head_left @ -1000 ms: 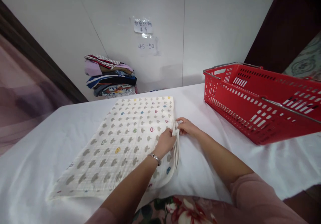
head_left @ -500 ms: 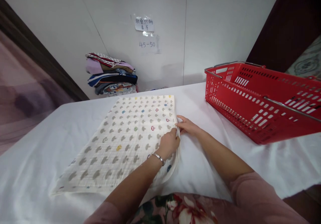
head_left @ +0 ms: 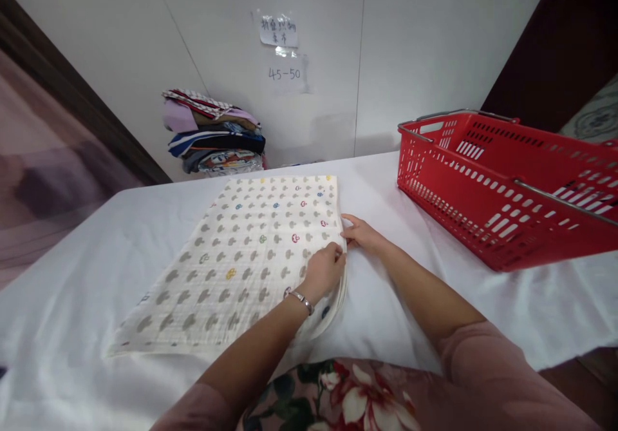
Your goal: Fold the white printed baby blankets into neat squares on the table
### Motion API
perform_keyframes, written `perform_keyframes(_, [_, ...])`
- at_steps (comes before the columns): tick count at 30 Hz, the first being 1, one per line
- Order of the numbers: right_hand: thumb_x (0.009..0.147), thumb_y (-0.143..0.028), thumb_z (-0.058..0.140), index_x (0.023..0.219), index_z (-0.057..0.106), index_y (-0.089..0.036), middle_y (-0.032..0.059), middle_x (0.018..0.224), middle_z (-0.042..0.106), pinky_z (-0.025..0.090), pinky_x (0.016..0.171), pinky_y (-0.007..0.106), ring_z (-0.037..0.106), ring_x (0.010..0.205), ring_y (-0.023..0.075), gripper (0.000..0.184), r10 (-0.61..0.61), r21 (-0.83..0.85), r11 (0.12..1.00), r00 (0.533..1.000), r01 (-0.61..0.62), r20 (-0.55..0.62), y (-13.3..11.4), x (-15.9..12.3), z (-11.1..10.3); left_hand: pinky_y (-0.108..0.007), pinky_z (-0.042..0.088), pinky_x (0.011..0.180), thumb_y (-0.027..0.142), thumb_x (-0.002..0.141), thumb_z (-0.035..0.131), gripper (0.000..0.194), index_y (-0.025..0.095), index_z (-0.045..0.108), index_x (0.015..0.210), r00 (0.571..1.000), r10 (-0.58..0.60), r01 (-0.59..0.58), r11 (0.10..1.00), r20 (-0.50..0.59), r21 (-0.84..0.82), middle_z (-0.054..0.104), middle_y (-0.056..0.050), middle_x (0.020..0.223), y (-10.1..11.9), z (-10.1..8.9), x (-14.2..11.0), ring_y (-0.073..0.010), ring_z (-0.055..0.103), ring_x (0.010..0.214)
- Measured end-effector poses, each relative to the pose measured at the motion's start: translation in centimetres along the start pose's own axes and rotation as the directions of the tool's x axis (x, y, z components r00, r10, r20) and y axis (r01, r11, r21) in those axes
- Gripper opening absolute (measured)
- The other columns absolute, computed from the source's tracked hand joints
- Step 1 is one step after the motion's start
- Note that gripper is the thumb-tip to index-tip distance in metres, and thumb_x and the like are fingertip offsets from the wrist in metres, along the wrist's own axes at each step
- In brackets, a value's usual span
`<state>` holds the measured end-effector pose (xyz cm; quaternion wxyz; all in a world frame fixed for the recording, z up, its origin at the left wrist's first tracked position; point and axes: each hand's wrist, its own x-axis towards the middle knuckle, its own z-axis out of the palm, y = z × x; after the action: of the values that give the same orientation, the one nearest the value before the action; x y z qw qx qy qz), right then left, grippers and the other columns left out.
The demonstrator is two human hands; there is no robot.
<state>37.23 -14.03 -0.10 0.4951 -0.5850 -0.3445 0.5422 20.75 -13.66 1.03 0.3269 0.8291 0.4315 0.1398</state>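
Note:
A folded cream cloth (head_left: 241,263) printed with small grey and coloured mushrooms lies flat on the white-covered table (head_left: 87,270). My left hand (head_left: 324,270), with a bracelet at the wrist, pinches the cloth's right edge with closed fingers. My right hand (head_left: 360,232) sits just beyond it at the same edge, fingers curled onto the layered border. Both forearms reach in from the lower right.
A red plastic basket (head_left: 502,186) with metal handles stands at the right of the table. A stack of folded clothes (head_left: 215,134) rests at the back against the white wall, under two taped paper notes (head_left: 280,51). A dark doorway lies at the far right.
Both hands stay on the cloth's right edge; the left hand has closed in toward the right hand. The view has tilted down slightly.

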Motion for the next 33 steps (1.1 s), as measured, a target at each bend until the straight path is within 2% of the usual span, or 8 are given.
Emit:
perform_keyframes(5, [0.075,-0.008,0.059,0.141,0.027,-0.018,-0.0038,0.061,0.063,0.055,0.054,0.027,0.062,0.056,0.0145,0.075,0.030,-0.036,0.999,0.998,-0.028,0.054,-0.3,-0.5,0.0,-0.030,0.039,0.069,0.045,0.078,0.059,0.035,0.021,0.054,0.102,0.998,0.004,-0.018,0.973,0.062,0.229,0.065,-0.005,0.085,0.8,0.3,-1.8,-0.0238,0.062,0.082])
perform_keyframes(9, [0.075,-0.013,0.063,0.142,0.026,-0.022,-0.0026,0.065,0.065,0.055,0.051,0.027,0.062,0.055,0.0150,0.077,0.079,-0.117,0.991,0.985,-0.061,0.153,-0.8,-1.4,0.1,-0.033,0.041,0.075,0.043,0.075,0.061,0.042,0.019,0.048,0.107,0.995,-0.002,-0.032,0.945,0.104,0.325,0.062,-0.010,0.099,1.1,0.4,-3.2,-0.0268,0.060,0.092])
perform_keyframes(13, [0.074,-0.015,0.066,0.146,0.017,-0.025,-0.0038,0.065,0.065,0.056,0.054,0.028,0.063,0.057,0.0156,0.087,0.061,-0.174,0.984,0.977,-0.025,0.204,-1.3,-2.5,0.6,-0.032,0.042,0.075,0.042,0.076,0.059,0.040,0.018,0.045,0.105,0.989,-0.042,-0.015,0.922,0.141,0.386,0.060,-0.008,0.101,1.6,0.0,-4.3,-0.0254,0.060,0.094])
perform_keyframes(16, [0.073,-0.013,0.066,0.148,0.008,-0.022,-0.0026,0.067,0.066,0.056,0.055,0.029,0.063,0.058,0.0156,0.095,0.043,-0.161,0.987,0.984,-0.015,0.172,-1.2,-2.9,1.0,-0.033,0.043,0.074,0.035,0.077,0.055,0.033,0.019,0.044,0.103,0.986,-0.019,-0.056,0.904,0.168,0.425,0.059,-0.007,0.103,1.8,-0.5,-4.9,-0.0244,0.059,0.095])
perform_keyframes(20, [0.073,-0.012,0.063,0.147,0.014,-0.021,-0.0035,0.065,0.064,0.055,0.054,0.029,0.061,0.056,0.0153,0.090,0.000,-0.140,0.990,0.994,0.015,0.106,-0.5,-3.0,1.5,-0.034,0.044,0.074,0.021,0.079,0.046,0.027,0.018,0.043,0.105,0.985,-0.012,-0.069,0.885,0.171,0.461,0.057,-0.008,0.105,2.0,-0.9,-5.5,-0.0229,0.058,0.096])
perform_keyframes(23, [0.071,-0.013,0.063,0.146,0.018,-0.025,-0.0048,0.064,0.062,0.053,0.050,0.027,0.060,0.054,0.0156,0.089,0.014,-0.248,0.969,0.998,0.002,0.064,0.3,-2.9,1.6,-0.034,0.044,0.076,0.018,0.080,0.044,0.027,0.017,0.043,0.108,0.981,0.001,-0.096,0.869,0.192,0.485,0.056,-0.010,0.107,2.2,-0.8,-6.1,-0.0228,0.056,0.099])
perform_keyframes(26, [0.070,-0.014,0.062,0.146,0.014,-0.028,-0.0054,0.066,0.061,0.051,0.047,0.025,0.060,0.051,0.0150,0.091,0.010,-0.372,0.928,1.000,0.001,0.026,0.7,-2.8,1.5,-0.035,0.045,0.078,0.022,0.081,0.047,0.029,0.017,0.045,0.109,0.974,0.072,-0.175,0.840,0.214,0.514,0.054,-0.010,0.108,2.4,-0.6,-7.0,-0.0244,0.053,0.102])
perform_keyframes(33, [0.073,-0.020,0.058,0.146,0.014,-0.027,-0.0008,0.081,0.065,0.046,0.052,0.022,0.059,0.058,0.0139,0.086,-0.110,-0.654,0.756,0.988,0.011,-0.111,0.6,-1.9,1.8,-0.035,0.045,0.074,0.011,0.074,0.049,0.037,0.015,0.050,0.110,0.951,0.193,-0.299,0.763,0.240,0.573,0.052,-0.011,0.105,1.9,-0.2,-8.8,-0.0240,0.051,0.096])
